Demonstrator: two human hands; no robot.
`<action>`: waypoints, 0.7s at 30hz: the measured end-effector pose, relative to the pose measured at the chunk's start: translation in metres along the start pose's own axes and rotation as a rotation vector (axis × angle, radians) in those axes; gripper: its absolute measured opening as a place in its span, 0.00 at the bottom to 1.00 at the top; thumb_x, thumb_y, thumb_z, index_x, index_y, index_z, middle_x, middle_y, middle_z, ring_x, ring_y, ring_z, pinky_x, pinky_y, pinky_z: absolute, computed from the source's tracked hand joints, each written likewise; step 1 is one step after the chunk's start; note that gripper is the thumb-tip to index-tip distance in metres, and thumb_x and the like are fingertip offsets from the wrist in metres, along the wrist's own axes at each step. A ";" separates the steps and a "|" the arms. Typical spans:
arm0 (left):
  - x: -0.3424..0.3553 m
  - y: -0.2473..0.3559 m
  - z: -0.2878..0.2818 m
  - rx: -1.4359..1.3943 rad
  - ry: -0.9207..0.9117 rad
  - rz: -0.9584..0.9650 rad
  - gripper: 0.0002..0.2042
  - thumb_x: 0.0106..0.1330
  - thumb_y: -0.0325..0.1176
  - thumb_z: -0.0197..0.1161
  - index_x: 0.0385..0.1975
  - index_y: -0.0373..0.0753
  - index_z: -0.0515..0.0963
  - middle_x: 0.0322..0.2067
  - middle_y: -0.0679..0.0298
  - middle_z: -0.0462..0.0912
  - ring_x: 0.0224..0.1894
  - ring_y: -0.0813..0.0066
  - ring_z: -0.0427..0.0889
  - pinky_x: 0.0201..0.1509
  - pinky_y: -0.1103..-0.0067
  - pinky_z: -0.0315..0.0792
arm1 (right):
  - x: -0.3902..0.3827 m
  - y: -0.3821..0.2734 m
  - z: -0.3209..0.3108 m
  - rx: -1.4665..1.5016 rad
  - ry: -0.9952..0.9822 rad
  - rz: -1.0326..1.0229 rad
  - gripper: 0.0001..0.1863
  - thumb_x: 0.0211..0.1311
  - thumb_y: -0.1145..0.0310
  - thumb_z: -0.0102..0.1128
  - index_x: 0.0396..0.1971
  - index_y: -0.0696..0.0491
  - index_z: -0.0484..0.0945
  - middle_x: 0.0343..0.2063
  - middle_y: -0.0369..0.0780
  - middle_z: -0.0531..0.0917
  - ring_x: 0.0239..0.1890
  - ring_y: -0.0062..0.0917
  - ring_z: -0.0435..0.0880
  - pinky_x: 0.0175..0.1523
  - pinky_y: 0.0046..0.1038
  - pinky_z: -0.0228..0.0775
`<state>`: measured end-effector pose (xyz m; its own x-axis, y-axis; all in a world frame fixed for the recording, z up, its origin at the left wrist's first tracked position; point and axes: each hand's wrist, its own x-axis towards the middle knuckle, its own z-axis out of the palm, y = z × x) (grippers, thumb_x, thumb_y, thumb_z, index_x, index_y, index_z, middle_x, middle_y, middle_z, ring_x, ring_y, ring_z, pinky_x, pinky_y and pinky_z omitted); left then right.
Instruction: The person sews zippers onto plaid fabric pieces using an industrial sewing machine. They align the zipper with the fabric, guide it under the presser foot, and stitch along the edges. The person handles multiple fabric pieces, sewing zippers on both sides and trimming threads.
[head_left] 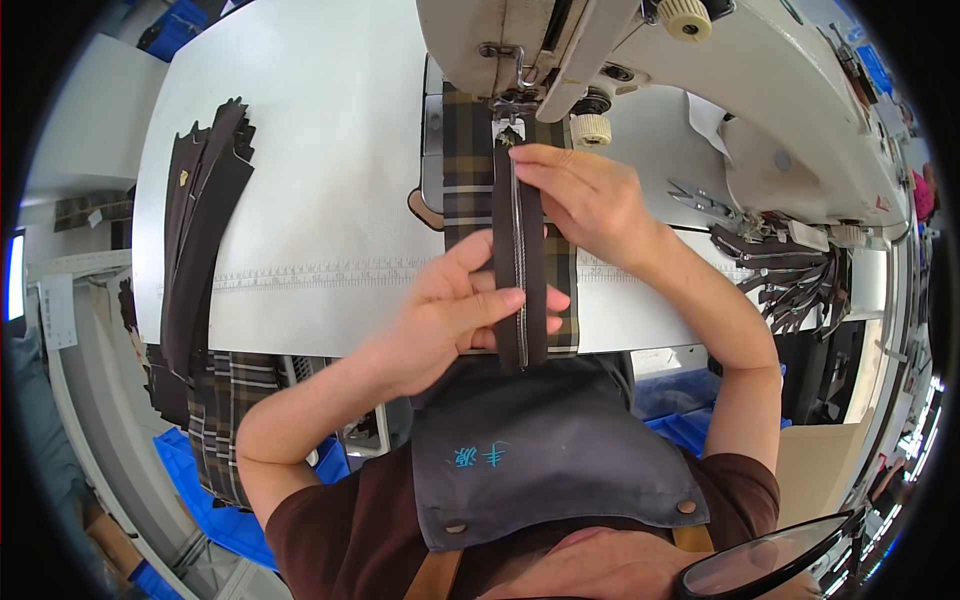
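Note:
A dark brown zipper [508, 230] with metal teeth runs lengthwise over a strip of brown plaid fabric [468, 165] on the sewing table. My left hand [475, 300] grips its lower part, thumb on top beside the teeth and fingers underneath. Near the zipper's upper end, my right hand [580, 190] pinches its right edge between thumb and fingertips. That upper end lies right at the presser foot [512, 108] of the sewing machine [740, 80]. The zipper's lower end hangs past the table's front edge.
A stack of dark zippers [205, 220] lies on the left of the white table [320, 130]. Thread snips [700, 198] and a bunch of zippers [785, 265] are at the right. A printed ruler [330, 273] crosses the tabletop. Plaid fabric [235, 420] hangs over a blue bin [215, 515].

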<state>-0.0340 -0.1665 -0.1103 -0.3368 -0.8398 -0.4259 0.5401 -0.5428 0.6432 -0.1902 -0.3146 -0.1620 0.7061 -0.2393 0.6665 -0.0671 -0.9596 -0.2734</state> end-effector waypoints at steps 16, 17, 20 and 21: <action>0.081 0.026 -0.076 1.817 0.319 1.103 0.10 0.54 0.26 0.64 0.36 0.35 0.80 0.42 0.64 0.80 0.42 0.65 0.77 0.54 0.67 0.67 | -0.006 0.010 0.013 0.015 0.018 0.110 0.12 0.42 0.81 0.63 0.31 0.58 0.78 0.31 0.39 0.83 0.28 0.30 0.82 0.32 0.27 0.75; 0.081 0.026 -0.077 1.812 0.332 1.107 0.10 0.54 0.27 0.64 0.36 0.36 0.80 0.42 0.65 0.80 0.42 0.66 0.77 0.55 0.67 0.66 | -0.007 0.010 0.014 0.002 0.011 0.108 0.12 0.42 0.81 0.63 0.31 0.58 0.78 0.30 0.39 0.83 0.27 0.30 0.82 0.32 0.27 0.75; 0.082 0.023 -0.075 1.775 0.393 1.082 0.08 0.54 0.29 0.63 0.35 0.39 0.80 0.41 0.67 0.80 0.42 0.70 0.77 0.58 0.62 0.62 | -0.009 0.009 0.014 -0.022 -0.033 0.138 0.12 0.42 0.80 0.63 0.31 0.58 0.78 0.31 0.39 0.83 0.28 0.30 0.82 0.32 0.27 0.75; 0.082 0.022 -0.074 1.759 0.416 1.068 0.08 0.54 0.29 0.63 0.34 0.40 0.79 0.41 0.68 0.79 0.41 0.72 0.77 0.59 0.60 0.60 | -0.008 0.009 0.015 -0.031 -0.031 0.135 0.12 0.42 0.80 0.63 0.31 0.58 0.78 0.32 0.39 0.83 0.28 0.30 0.82 0.33 0.27 0.75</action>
<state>0.0074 -0.2466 -0.1778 -0.1764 -0.8436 0.5072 -0.8517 0.3892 0.3510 -0.1861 -0.3189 -0.1797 0.7103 -0.3620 0.6037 -0.1838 -0.9233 -0.3374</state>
